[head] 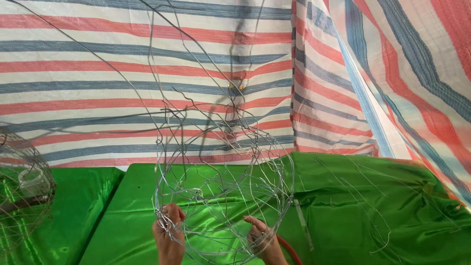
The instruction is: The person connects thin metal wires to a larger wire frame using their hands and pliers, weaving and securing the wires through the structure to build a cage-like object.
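Striped tarp (147, 73), red/blue/white, hangs as backdrop and wraps round to the right. Below it a surface covered w/ shiny green cloth (368, 211), rumpled at right, loose wire lengths (353, 196) lying across it.

Wire basket frame (223, 196), round and half-woven, is held up just above the cloth at centre-bottom, tilted toward the camera; long free wire ends (162, 64) spring up and arc over the tarp. Looks light but awkward: thin wire, open mesh, prob. springy rather than stiff, bends if squeezed. The cut ends are sharp and whippy, so best hold looks like the thicker bottom hoop, not the loose strands.

A second wire cage (22, 186) sits at far left w/ a pale roll (32, 181) inside. A red hose or cable (289, 250) curves under the frame, near the right hand.

Left hand (168, 235) is clenched round the hoop's lower-left rim. Right hand (262, 240) grips the lower-right rim, fingers curled through the mesh.
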